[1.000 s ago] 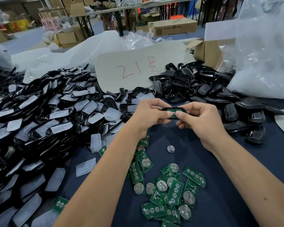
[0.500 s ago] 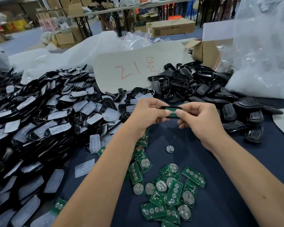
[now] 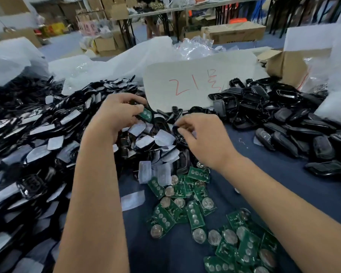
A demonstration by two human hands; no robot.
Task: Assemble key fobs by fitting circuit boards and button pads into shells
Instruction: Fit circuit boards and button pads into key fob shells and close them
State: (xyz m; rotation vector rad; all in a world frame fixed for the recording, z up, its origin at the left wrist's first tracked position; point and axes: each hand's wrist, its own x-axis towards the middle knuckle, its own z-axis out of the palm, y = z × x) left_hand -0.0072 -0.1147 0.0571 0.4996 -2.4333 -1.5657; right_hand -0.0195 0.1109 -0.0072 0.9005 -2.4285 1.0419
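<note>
My left hand [image 3: 117, 115] grips a black key fob shell with a green circuit board [image 3: 146, 115] seated in it, held over the pile of parts. My right hand [image 3: 203, 138] is apart from that shell, fingers spread, with its fingertips on a black shell [image 3: 175, 128] among the clear button pads [image 3: 163, 137]. Loose green circuit boards [image 3: 195, 211] with coin cells lie scattered on the blue table cloth [image 3: 274, 174] between my forearms.
A large heap of black shells and clear pads [image 3: 32, 138] fills the left. More black shells [image 3: 283, 119] are piled at the right. Behind stand a white card marked in red [image 3: 195, 81], plastic bags [image 3: 116, 62] and a cardboard box [image 3: 283, 64].
My right hand has let go of the shell that both hands held and dropped to the pile. My left hand keeps the shell and has moved left.
</note>
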